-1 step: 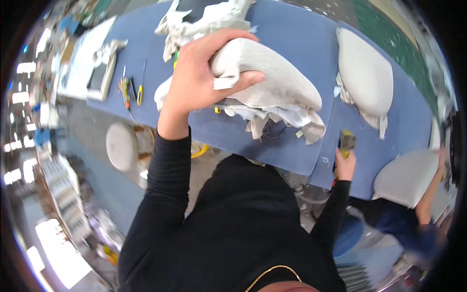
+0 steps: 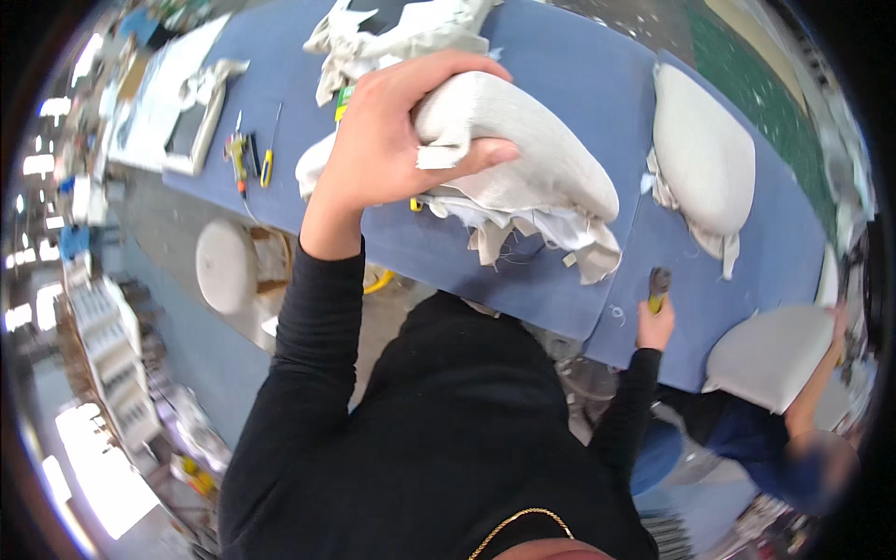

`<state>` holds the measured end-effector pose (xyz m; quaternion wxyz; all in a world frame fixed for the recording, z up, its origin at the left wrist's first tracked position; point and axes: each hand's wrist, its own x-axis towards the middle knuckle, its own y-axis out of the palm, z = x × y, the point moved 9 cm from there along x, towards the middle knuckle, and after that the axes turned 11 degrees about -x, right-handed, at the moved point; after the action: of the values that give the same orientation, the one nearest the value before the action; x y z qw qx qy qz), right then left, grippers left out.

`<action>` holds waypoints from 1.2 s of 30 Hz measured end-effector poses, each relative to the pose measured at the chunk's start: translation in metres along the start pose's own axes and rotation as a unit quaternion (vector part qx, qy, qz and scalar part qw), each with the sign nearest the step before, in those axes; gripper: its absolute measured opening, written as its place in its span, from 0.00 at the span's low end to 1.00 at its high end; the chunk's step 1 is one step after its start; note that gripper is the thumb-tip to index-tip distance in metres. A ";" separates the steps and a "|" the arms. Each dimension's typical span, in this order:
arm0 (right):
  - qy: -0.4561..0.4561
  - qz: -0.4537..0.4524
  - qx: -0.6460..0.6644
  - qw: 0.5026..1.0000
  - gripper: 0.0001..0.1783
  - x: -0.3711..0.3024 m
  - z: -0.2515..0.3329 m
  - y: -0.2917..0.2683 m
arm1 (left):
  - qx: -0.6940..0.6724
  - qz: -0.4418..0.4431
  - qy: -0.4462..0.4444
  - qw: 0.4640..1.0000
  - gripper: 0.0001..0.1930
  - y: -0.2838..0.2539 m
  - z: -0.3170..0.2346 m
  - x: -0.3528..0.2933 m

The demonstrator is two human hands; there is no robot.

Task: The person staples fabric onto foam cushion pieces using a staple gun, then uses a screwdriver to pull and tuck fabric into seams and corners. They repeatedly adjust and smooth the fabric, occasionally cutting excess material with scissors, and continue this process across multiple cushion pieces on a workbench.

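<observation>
Cream cushion (image 2: 532,149) is clamped in the left hand (image 2: 387,131) at its nine o'clock end, over the blue table (image 2: 579,51); toward five o'clock, the right hand (image 2: 656,327) grips a yellow-and-dark tool (image 2: 659,282); another padded piece (image 2: 705,149) lies at three o'clock.

Tool (image 2: 660,279) in the right hand (image 2: 655,327) has turned.
Its far end now shows less yellow than before.
</observation>
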<state>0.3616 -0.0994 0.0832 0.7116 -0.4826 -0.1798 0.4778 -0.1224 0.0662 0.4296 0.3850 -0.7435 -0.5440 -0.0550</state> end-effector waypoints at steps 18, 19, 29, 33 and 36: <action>-0.313 0.069 0.316 0.893 0.29 -0.063 0.241 -0.065 | -0.044 -0.266 -0.220 0.937 0.17 -0.107 0.134 -0.147; -0.342 0.065 0.310 0.885 0.25 -0.059 0.219 -0.065 | 0.048 -0.257 -0.296 0.919 0.20 -0.122 0.174 -0.186; -0.133 0.012 0.585 0.800 0.40 -0.083 0.117 -0.045 | -0.628 -0.008 0.002 0.778 0.52 -0.008 0.121 -0.117; -0.145 0.061 0.602 0.782 0.41 -0.070 0.090 -0.057 | -0.504 0.011 0.003 0.864 0.44 -0.048 0.051 -0.027; -0.135 -0.028 0.576 0.806 0.41 -0.101 0.067 -0.106 | -0.498 0.150 0.022 0.854 0.32 0.023 0.027 0.026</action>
<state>0.3188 -0.1589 0.2264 0.8402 0.0906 0.0206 0.5342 -0.1013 0.1008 0.4113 -0.0213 -0.9069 -0.3176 -0.2762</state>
